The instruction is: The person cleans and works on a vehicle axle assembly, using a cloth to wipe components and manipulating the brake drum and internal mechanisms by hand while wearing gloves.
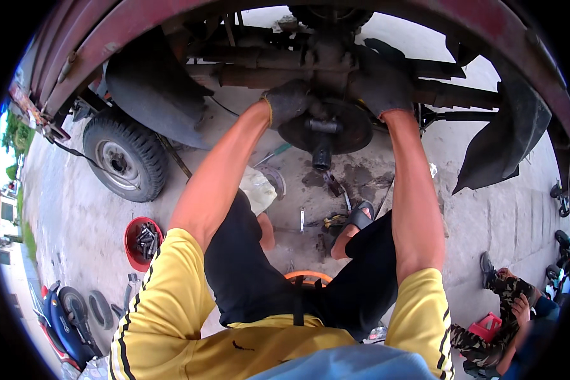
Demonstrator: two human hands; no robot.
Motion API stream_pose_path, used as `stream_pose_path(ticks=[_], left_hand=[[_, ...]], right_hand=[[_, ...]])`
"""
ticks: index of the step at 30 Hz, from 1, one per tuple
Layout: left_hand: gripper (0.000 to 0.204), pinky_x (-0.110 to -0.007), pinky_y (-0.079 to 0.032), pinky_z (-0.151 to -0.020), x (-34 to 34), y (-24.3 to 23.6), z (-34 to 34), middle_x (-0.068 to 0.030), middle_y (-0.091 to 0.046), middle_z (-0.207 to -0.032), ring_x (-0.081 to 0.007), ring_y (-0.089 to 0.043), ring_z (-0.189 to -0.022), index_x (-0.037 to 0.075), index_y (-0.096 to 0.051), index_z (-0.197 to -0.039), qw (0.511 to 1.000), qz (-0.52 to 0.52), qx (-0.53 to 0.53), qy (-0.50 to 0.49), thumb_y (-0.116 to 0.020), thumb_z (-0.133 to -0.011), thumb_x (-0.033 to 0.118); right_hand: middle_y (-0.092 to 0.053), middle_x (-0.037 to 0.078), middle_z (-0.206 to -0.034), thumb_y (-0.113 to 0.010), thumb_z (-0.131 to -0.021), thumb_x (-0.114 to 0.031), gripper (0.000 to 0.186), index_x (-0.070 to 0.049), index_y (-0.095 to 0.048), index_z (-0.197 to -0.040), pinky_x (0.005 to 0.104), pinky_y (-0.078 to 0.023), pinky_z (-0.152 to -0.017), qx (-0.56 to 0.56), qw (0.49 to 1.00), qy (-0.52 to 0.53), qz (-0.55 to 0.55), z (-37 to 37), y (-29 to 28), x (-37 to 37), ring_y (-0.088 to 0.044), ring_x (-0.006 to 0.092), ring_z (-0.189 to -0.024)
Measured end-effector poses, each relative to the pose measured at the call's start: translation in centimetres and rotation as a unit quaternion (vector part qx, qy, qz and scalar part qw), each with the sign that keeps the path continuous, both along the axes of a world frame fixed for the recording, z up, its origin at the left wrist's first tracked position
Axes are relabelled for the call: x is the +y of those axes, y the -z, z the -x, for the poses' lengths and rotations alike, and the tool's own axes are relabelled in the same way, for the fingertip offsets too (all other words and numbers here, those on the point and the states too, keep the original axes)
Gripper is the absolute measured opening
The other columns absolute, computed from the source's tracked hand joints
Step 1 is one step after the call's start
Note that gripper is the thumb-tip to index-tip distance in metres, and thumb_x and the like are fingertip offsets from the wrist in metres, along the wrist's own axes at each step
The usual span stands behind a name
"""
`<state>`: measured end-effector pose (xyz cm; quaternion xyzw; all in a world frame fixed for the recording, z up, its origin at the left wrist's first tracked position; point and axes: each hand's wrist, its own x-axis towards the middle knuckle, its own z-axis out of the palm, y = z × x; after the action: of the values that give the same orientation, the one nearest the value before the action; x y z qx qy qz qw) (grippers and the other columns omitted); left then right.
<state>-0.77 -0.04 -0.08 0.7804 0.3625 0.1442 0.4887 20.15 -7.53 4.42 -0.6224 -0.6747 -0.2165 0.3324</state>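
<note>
Both my arms reach forward under a dark red vehicle body. My left hand (287, 102), in a dark work glove, is curled at the upper left edge of a round dark plate (354, 130) on the axle (329, 57); what lies in its fingers is hidden. A dark cylindrical spindle end (323, 155) sticks out of the plate toward me. My right hand (383, 88), also in a dark glove, is at the upper right of the plate, beside the axle and leaf springs (456, 95). Its fingers blend into the dark parts.
A loose wheel (123, 158) is at the left, behind a red bowl of metal parts (144, 244). A wrench (302, 220) and other tools lie between my feet. Black mud flaps (510, 133) hang on both sides. A person in camouflage trousers (506, 297) sits at the lower right.
</note>
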Motion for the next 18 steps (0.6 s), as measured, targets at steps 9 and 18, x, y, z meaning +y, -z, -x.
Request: stream_pose_path(ticks=[9,18], left_hand=[[0.039,-0.033,-0.05,-0.077,-0.9,-1.8,0.2,-0.0135,-0.07,-0.089,-0.0196,-0.064,-0.078,-0.006,-0.071,-0.097,0.996,0.063,-0.016,0.055,-0.075,-0.066,0.017],[0.026,-0.032,-0.048,-0.069,0.0,0.0,0.2,-0.0125,-0.073,-0.08,-0.0168,-0.063,-0.068,0.001,-0.077,-0.088,0.997,0.017,-0.052,0.058,-0.073,-0.07,0.02]], right_hand=[[-0.066,0.019,-0.113,-0.063,-0.08,-0.032,0.041,-0.007,-0.068,-0.112,0.0423,-0.049,-0.093,-0.048,0.976,-0.036,0.21,-0.9,-2.9,2.2,-0.063,0.0382,-0.103],[-0.065,0.018,-0.113,-0.064,-0.081,-0.03,0.041,-0.003,-0.066,-0.112,0.0408,-0.047,-0.096,0.106,0.946,-0.058,0.3,-2.9,-2.4,3.2,-0.061,0.0367,-0.108]])
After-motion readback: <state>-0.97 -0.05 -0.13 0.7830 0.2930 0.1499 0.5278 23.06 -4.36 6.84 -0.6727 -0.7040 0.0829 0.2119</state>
